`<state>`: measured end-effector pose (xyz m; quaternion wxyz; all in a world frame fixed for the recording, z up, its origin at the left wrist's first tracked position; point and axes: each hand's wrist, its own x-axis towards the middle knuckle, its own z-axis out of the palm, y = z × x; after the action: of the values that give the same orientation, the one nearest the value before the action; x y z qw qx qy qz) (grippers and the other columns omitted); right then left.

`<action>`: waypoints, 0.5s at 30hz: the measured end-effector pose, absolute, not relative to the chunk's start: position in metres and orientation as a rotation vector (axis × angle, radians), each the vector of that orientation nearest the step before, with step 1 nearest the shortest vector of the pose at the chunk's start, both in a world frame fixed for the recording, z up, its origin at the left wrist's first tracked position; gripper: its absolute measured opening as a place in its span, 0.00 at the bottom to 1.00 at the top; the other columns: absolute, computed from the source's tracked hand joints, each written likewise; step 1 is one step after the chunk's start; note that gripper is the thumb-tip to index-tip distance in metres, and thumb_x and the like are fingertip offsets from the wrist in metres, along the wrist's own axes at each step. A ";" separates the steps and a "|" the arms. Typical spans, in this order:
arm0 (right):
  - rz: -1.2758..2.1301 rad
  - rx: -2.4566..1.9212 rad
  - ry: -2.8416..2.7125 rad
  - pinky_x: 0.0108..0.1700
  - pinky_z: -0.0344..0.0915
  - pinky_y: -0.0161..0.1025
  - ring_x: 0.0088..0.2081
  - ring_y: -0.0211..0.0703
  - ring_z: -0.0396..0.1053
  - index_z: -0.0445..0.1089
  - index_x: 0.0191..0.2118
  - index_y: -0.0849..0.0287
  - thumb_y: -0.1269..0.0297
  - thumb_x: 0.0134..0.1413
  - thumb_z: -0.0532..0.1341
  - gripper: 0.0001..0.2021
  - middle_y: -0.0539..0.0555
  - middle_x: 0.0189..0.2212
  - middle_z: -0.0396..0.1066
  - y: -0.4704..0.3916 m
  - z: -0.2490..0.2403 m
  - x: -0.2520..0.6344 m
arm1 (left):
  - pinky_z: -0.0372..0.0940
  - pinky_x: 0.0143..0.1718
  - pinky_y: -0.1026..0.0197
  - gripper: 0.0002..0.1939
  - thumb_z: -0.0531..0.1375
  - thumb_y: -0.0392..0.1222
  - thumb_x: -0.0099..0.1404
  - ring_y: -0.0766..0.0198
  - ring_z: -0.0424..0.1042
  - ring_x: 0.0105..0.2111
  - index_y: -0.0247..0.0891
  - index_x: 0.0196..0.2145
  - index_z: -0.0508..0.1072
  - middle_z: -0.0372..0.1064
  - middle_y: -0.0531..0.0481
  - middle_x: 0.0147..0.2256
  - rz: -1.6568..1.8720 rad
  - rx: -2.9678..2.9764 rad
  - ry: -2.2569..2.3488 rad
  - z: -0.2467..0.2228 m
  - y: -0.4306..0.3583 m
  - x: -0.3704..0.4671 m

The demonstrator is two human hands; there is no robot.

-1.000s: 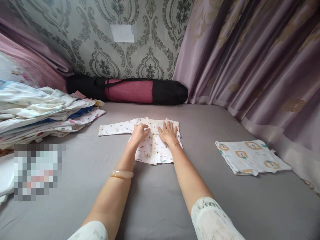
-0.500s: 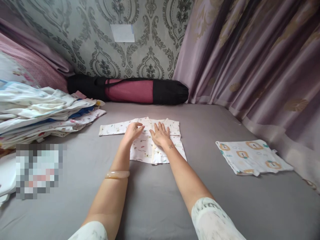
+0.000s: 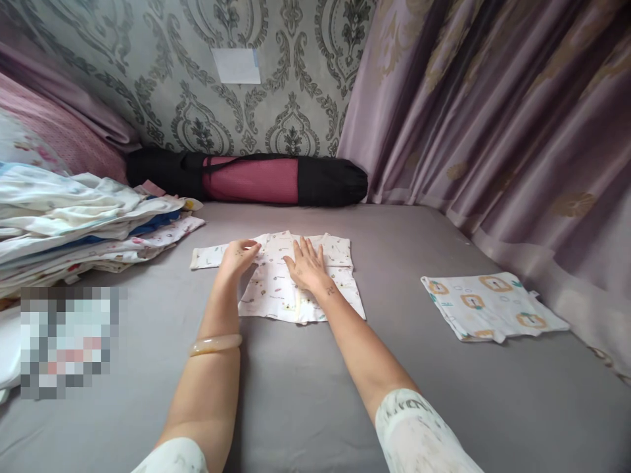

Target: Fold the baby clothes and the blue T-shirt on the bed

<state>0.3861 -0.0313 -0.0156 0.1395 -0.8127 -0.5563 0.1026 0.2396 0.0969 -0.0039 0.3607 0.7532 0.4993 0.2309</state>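
Observation:
A small white long-sleeved baby shirt (image 3: 273, 292) with a tiny coloured print lies spread flat, its collar towards the wall. One sleeve (image 3: 207, 257) sticks straight out to the left. On the right side no sleeve sticks out, and an edge of cloth crosses the chest there. My right hand (image 3: 306, 264) rests palm down on the shirt's chest, fingers spread. Over the base of the left sleeve is my left hand (image 3: 240, 256), fingers loosely bent and thumb apart from them; no cloth shows between them. A pale bangle (image 3: 215, 345) circles my left forearm.
A folded white cloth item (image 3: 486, 305) with orange animal prints lies to the right on the grey sheet (image 3: 305, 394). Stacked clothes (image 3: 83, 223) rise at the left, with a blurred-out patch below them. A black and pink long bag (image 3: 251, 179) lies along the wall; curtains (image 3: 468, 98) hang at right.
My left hand has shifted left, from the shirt's chest to the base of the left sleeve. My right hand stays flat on the chest. The whole view has shifted slightly.

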 end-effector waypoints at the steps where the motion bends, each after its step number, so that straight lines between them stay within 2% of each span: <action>1: 0.308 -2.336 -1.633 0.69 0.21 0.52 0.72 0.47 0.28 0.41 0.71 0.68 0.49 0.68 0.37 0.34 0.59 0.72 0.33 -0.031 -0.016 0.383 | 0.67 0.41 0.58 0.23 0.57 0.51 0.59 0.54 0.75 0.37 0.32 0.44 0.77 0.77 0.42 0.36 0.619 1.934 1.332 -0.005 0.101 0.235; 6: 0.392 -2.372 -1.661 0.69 0.22 0.49 0.72 0.46 0.29 0.39 0.71 0.71 0.49 0.68 0.36 0.36 0.60 0.72 0.34 -0.033 -0.019 0.378 | 0.65 0.48 0.50 0.19 0.56 0.47 0.59 0.46 0.72 0.44 0.34 0.42 0.77 0.75 0.39 0.39 0.690 1.871 1.648 -0.011 0.121 0.213; 10: 0.401 -2.359 -1.663 0.69 0.22 0.49 0.72 0.46 0.28 0.39 0.71 0.71 0.48 0.68 0.36 0.36 0.59 0.72 0.34 -0.033 -0.020 0.377 | 0.58 0.54 0.39 0.20 0.58 0.46 0.57 0.37 0.63 0.54 0.33 0.44 0.74 0.71 0.32 0.45 0.788 1.814 1.861 -0.015 0.124 0.207; 15: 0.449 -2.320 -1.628 0.69 0.24 0.49 0.72 0.44 0.29 0.39 0.72 0.64 0.46 0.68 0.33 0.36 0.56 0.72 0.33 -0.030 -0.013 0.393 | 0.56 0.55 0.39 0.24 0.58 0.48 0.59 0.34 0.54 0.59 0.33 0.49 0.70 0.60 0.28 0.56 0.808 1.689 2.023 -0.014 0.114 0.207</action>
<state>0.3925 -0.0304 -0.0129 0.1356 -0.8009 -0.5623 0.1549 0.2068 0.1141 -0.0138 0.1912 0.6014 0.7204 0.2878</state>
